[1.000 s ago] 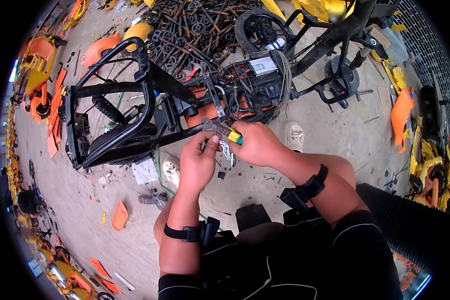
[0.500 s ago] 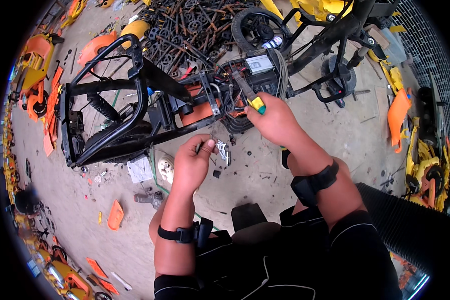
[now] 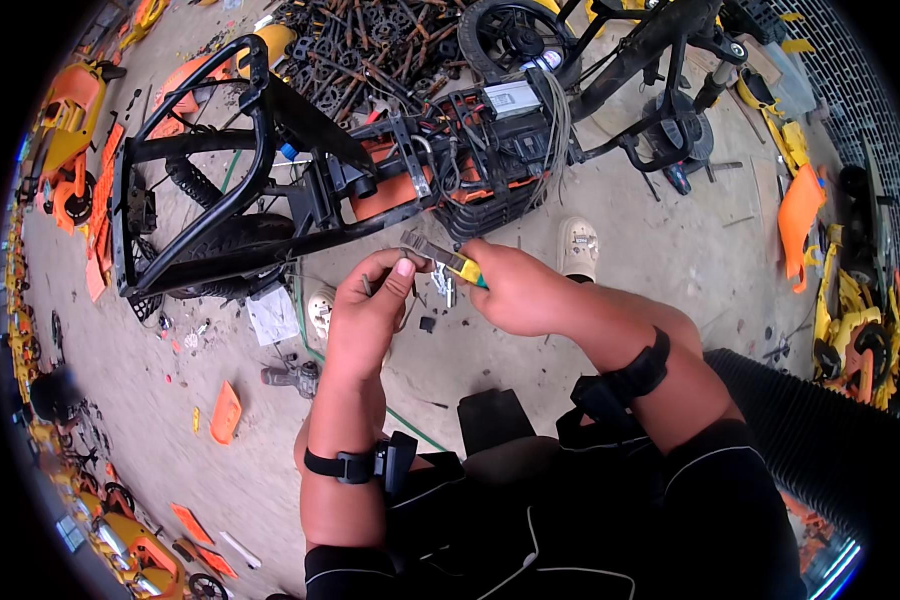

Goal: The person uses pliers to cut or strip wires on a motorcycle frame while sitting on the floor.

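My right hand [image 3: 515, 288] is closed round a hand tool [image 3: 462, 266] with a yellow and green handle and a long, flat grey metal part; its exact kind is unclear. That metal part slants up to the left, its end at the fingertips of my left hand [image 3: 367, 312]. Thumb and finger of the left hand pinch a thin, dark, cable-like piece [image 3: 368, 287], mostly hidden in the grip. Just beyond both hands lies a stripped black scooter frame [image 3: 220, 262] with an orange panel, loose cables [image 3: 560, 140] and a silver box [image 3: 511, 98].
Small silver parts [image 3: 448, 285] lie on the floor under my hands. A power tool [image 3: 292, 377] and an orange panel [image 3: 226, 412] are at left. Rusty metal parts [image 3: 370, 50] are heaped at the back; yellow and orange body parts [image 3: 799, 225] line the right.
My right hand has brought the tool down and left from over the frame to my left fingertips. The left hand has shifted slightly left and up. The view has moved a little.
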`<action>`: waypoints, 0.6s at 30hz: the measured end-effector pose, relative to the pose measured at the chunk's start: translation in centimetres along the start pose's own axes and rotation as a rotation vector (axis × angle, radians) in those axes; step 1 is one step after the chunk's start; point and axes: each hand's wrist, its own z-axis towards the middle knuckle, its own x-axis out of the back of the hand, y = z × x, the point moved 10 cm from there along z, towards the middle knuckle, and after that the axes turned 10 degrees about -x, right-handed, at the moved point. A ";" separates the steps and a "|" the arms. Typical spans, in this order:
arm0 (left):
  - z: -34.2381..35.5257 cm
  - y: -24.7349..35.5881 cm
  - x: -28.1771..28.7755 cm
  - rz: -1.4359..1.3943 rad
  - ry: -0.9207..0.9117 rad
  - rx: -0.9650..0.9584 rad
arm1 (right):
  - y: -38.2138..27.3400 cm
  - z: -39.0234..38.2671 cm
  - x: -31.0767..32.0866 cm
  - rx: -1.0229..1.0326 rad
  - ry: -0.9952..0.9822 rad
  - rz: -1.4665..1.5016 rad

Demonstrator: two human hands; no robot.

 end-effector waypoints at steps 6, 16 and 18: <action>-1.1 -0.6 -0.2 -0.006 -0.028 0.016 | 0.0 -0.6 -1.1 -0.154 -0.119 0.069; -1.8 -1.3 -0.9 0.066 -0.040 0.053 | 1.0 -0.9 -1.3 -0.259 -0.102 0.129; -1.7 -1.1 -0.9 0.070 -0.043 0.035 | 1.5 -0.5 -0.5 -0.262 -0.045 0.116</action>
